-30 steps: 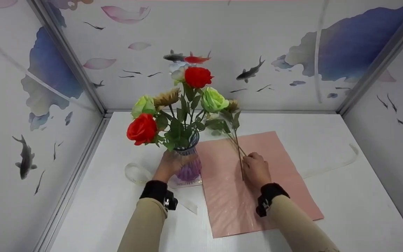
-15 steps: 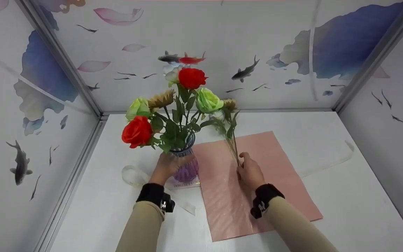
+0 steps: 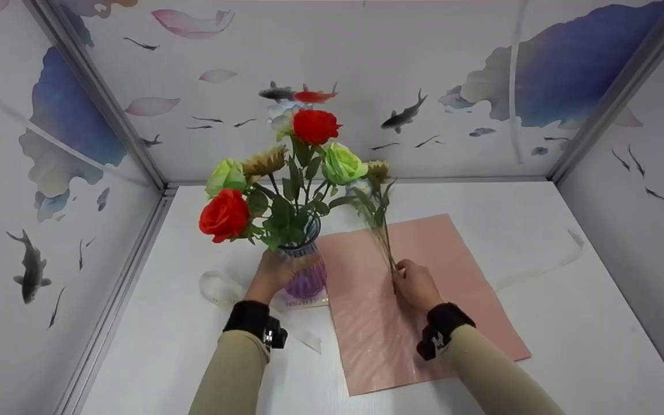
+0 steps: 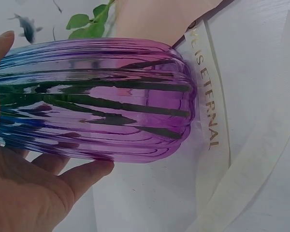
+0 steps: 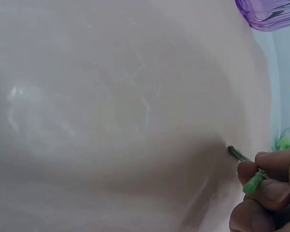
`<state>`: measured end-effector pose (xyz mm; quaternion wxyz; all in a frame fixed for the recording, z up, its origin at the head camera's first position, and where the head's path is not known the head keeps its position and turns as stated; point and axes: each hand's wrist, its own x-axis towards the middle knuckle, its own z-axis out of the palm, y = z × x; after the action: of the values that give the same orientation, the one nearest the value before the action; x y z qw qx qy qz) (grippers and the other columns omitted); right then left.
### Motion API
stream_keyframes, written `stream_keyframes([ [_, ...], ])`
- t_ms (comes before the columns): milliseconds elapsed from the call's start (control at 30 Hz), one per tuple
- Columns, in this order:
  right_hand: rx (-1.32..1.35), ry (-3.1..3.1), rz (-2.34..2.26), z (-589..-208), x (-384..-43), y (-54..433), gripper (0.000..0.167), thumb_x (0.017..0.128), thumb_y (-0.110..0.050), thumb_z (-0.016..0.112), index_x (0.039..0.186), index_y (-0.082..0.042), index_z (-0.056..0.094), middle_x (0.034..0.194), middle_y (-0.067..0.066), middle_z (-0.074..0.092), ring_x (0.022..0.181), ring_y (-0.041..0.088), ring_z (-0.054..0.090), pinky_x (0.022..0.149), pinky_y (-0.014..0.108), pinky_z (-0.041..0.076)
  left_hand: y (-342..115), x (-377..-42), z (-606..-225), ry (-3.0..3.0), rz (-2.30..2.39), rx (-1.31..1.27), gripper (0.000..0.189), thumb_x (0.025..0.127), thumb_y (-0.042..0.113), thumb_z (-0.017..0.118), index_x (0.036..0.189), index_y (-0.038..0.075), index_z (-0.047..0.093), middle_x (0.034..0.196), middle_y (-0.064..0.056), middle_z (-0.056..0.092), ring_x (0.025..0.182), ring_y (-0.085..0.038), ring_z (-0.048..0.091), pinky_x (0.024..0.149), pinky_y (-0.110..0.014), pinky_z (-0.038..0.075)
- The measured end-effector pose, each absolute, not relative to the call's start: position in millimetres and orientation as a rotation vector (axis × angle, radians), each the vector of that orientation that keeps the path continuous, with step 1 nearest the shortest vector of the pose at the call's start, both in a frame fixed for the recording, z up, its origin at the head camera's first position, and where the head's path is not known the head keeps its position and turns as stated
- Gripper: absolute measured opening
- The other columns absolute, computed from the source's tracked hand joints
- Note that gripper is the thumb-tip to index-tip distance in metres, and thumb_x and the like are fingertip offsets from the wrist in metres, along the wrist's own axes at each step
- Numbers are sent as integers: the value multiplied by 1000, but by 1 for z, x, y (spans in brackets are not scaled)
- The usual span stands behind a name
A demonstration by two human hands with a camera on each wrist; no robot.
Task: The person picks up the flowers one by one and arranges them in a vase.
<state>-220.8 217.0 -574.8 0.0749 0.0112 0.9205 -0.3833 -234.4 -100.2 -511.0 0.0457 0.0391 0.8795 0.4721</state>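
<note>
My left hand (image 3: 271,272) grips a ribbed glass vase (image 3: 307,282), blue at the top and purple below. Red roses (image 3: 224,215), pale green roses (image 3: 343,163) and a brown daisy-like flower (image 3: 265,161) rise from it. Through the glass in the left wrist view, dark stems (image 4: 116,104) show. To the vase's right, my right hand (image 3: 418,285) pinches a few thin flower stems (image 3: 388,248) near their lower ends, over pink wrapping paper (image 3: 459,323). These carry a brown bloom (image 3: 378,170) and a whitish one. Two cut ends (image 5: 238,153) poke out between thumb and fingers.
A cream ribbon (image 4: 210,96) with gold lettering lies by and under the vase, its loop (image 3: 214,285) to the left. Another pale ribbon (image 3: 545,274) lies right of the paper. Patterned panels (image 3: 453,57) enclose the white table (image 3: 585,346) at the back and sides.
The stems in my right hand, crossed and spread a second ago, now lie close together. That hand has shifted its grip along them. My left hand stays on the vase; the head view shifted slightly.
</note>
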Motion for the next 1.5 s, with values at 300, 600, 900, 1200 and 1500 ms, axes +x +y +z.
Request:
stream_keyframes([
  [300,-54,2750,-1228,-562,-207,238,30,105,-8,55,132,4,56,84,12,60,58,18,52,54,33,45,-98,-235,-510,2665,1438,110,106,83,53,79,159,2,27,157,-19,43,147,-34,39,122,-47,30],
  [600,-33,2662,-1319,-563,-191,261,33,106,-10,52,138,0,56,88,17,64,57,18,52,49,32,45,-99,-233,-510,2684,1425,133,103,85,48,79,159,1,26,157,-20,44,146,-32,41,122,-45,31],
  [900,-28,2632,-1202,-566,-179,280,24,105,-9,55,126,-2,63,81,9,61,70,19,55,59,30,46,-98,-232,-509,2613,1472,76,106,82,59,78,159,9,27,160,-15,42,149,-33,36,120,-55,30],
  [1200,64,2551,-1089,-572,-167,285,22,100,-5,58,120,2,64,86,8,60,70,18,56,58,30,46,-98,-232,-509,2626,1469,101,114,76,71,75,159,9,27,159,-16,43,148,-34,38,120,-55,32],
  [1500,115,2513,-1055,-572,-165,286,21,98,-6,60,118,-1,62,82,8,60,55,17,52,48,29,42,-99,-232,-509,2638,1464,102,106,82,58,79,159,7,28,157,-17,45,147,-34,41,119,-53,34],
])
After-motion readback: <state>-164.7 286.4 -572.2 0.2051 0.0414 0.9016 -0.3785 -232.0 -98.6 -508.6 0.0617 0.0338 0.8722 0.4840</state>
